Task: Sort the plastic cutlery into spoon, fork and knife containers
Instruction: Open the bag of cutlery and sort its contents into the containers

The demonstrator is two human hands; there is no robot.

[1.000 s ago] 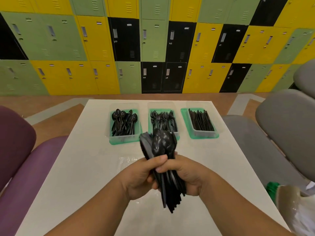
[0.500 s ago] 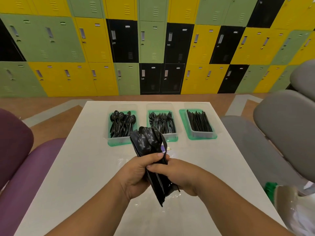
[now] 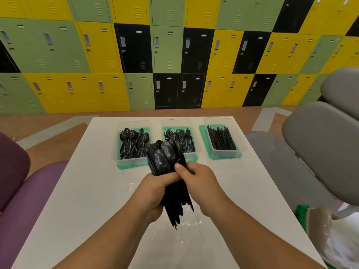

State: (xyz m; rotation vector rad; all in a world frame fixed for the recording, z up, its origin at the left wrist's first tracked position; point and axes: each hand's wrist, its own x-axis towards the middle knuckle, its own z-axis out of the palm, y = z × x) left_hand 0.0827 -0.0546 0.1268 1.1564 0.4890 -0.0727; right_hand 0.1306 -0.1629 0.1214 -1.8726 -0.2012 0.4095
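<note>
I hold a thick bundle of black plastic cutlery [image 3: 171, 171] upright above the white table [image 3: 81, 191], spoon bowls at its top. My left hand [image 3: 155, 193] grips the bundle around its middle from the left. My right hand [image 3: 200, 181] holds it from the right, thumb pressed against the upper part. Behind the bundle stand three clear containers on green lids: the spoon container [image 3: 128, 162] at left, the fork container [image 3: 191, 154] in the middle, partly hidden by the bundle, and the knife container [image 3: 223, 152] at right.
Purple seats [image 3: 23, 191] flank the table's left side and grey seats [image 3: 310, 152] its right. A crumpled clear bag with a green item [image 3: 330, 239] lies at the lower right. Coloured lockers [image 3: 174, 55] line the far wall.
The bundle has tilted and shifted slightly left and away from me, towards the containers. My right thumb now sits higher on the cutlery. Both hands still hold it.
</note>
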